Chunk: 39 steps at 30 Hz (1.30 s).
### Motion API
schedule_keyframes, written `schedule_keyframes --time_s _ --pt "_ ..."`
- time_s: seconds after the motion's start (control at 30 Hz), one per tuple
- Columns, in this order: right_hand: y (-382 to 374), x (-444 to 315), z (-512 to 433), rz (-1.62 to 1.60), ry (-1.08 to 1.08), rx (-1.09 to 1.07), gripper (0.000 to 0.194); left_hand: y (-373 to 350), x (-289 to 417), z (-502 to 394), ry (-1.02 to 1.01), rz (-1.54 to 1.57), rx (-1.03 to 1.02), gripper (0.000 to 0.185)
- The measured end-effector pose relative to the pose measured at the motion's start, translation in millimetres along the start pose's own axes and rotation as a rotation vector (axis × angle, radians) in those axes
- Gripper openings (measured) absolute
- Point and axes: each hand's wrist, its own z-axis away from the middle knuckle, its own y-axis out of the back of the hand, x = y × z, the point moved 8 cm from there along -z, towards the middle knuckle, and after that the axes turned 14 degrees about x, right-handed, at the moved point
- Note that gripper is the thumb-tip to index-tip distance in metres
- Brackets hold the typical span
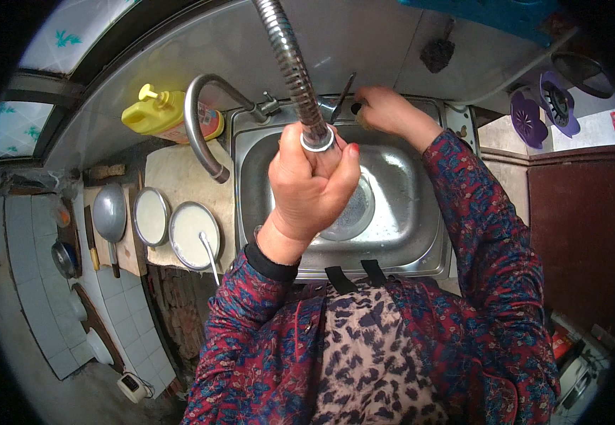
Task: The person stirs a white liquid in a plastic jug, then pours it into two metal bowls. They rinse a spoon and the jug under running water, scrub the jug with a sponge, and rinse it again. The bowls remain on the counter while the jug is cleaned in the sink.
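My left hand (pixel 312 183) is raised over the stainless steel sink (pixel 413 223), its fingers wrapped around the end of a flexible corrugated metal hose (pixel 291 58) with a white ring (pixel 318 144). At the sink's back rim, my right hand (pixel 387 111) bends down beside a dark round opening (pixel 356 108). Something brownish shows under its blurred fingers, and whether they grip it is unclear. A thin dark-handled tool (pixel 345 93) leans against the wall close by. Down in the basin, a round greyish item (pixel 358 215) is partly covered by my left hand and wrist.
A curved steel faucet (pixel 196 117) arches left of the sink, near a yellow pump jug (pixel 161 114). Two metal bowls of pale liquid (pixel 150 217) (pixel 193 234) stand on a cloth (pixel 180 167); one holds a white-handled utensil (pixel 209 252). Further left lie a ladle (pixel 110 215) and a knife (pixel 91 239).
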Motion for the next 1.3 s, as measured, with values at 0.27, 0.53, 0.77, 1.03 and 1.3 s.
schedule_keyframes --time_s 0.27,0.53,0.77,1.03,1.3 --pt "13 3 17 -0.116 0.051 0.062 0.041 -4 -24 -44 0.148 0.239 0.023 0.025" --pt "28 -1 30 -0.205 0.018 0.075 0.039 -5 -22 -47 0.141 0.236 -0.048 0.027" --pt "46 6 60 -0.359 -0.012 0.131 0.032 0 -26 -19 0.252 0.283 -0.190 0.050" --pt "61 31 135 -0.783 -0.355 0.082 0.036 77 -95 98 0.490 -0.171 -0.476 0.055" --pt "46 25 188 -1.074 -0.578 0.021 0.035 70 -118 179 0.709 0.075 -0.631 0.041"
